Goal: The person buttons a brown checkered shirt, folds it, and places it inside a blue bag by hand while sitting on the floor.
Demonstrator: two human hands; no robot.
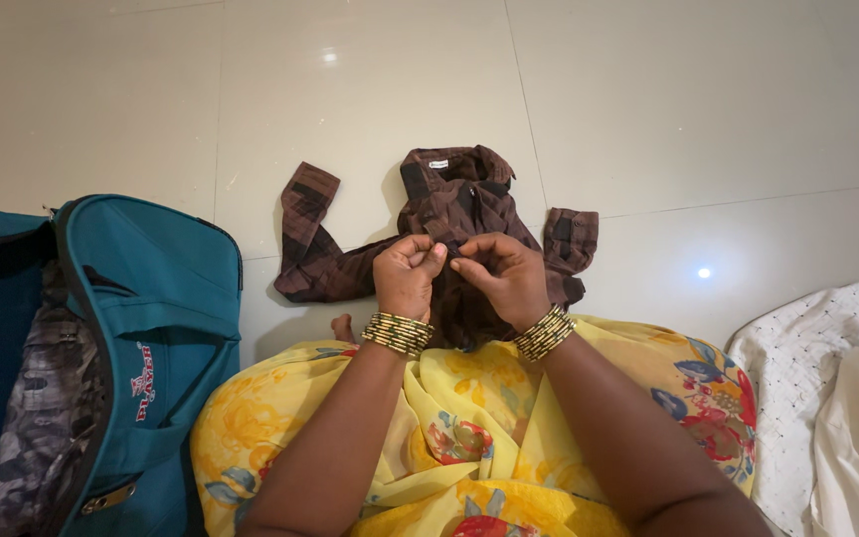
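A dark brown checked shirt (454, 204) lies spread on the pale tiled floor, collar pointing away, sleeves bent out to both sides. My left hand (408, 273) and my right hand (502, 275) meet over the shirt's front, each pinching the fabric along the button line with closed fingers. Gold bangles sit on both wrists. My hands hide the lower middle of the shirt. My lap, covered in yellow floral cloth (469, 438), lies just below the shirt.
An open teal bag (146, 338) stands at the left with dark patterned clothing (47, 418) inside. White cloth (837, 398) is heaped at the right. A toe (343, 326) shows beside the shirt. Shiny floor tiles (698, 119) stretch beyond.
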